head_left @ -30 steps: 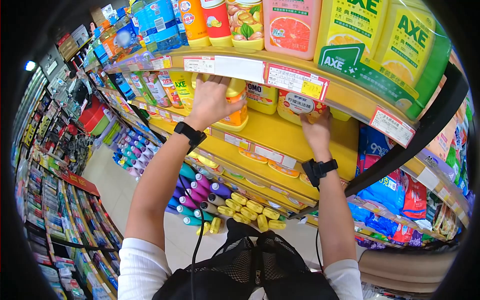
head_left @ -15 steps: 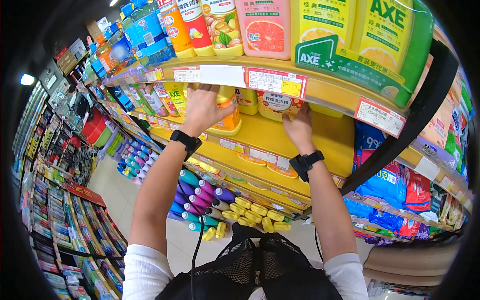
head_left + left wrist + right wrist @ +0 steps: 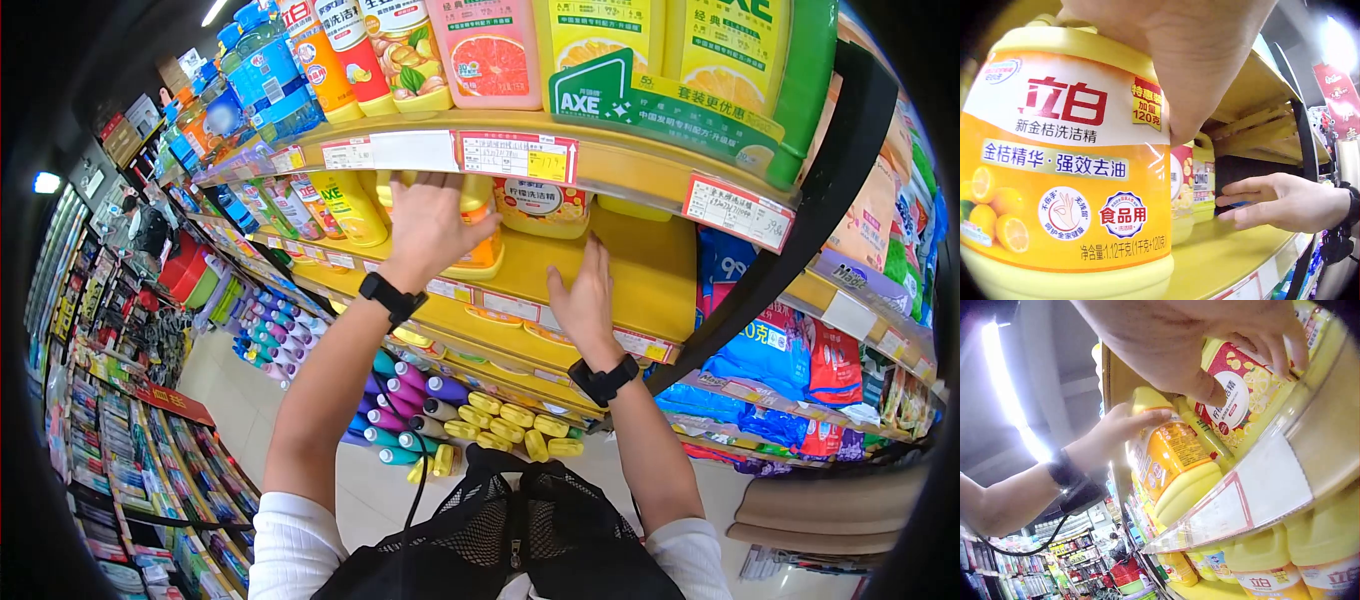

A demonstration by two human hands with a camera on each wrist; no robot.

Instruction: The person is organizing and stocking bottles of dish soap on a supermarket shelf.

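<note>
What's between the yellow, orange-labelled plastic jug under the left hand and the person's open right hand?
Just a bare stretch of yellow shelf between jug and right hand; the head view shows it.

Can't see the tips of the left hand's [image 3: 428,230] fingers in the head view, the upper shelf edge [image 3: 640,172] blocks them, and the orange bottle [image 3: 1066,181] is mostly behind that hand. Left wrist cam crops the bottle at the left and bottom, and the hand covers part of its top. Right hand [image 3: 1191,337] gets chopped by the top of its own wrist view. Top-row bottles [image 3: 485,60] are cut off too, and the far aisle goods [image 3: 130,440] are too tiny to make out.
</note>
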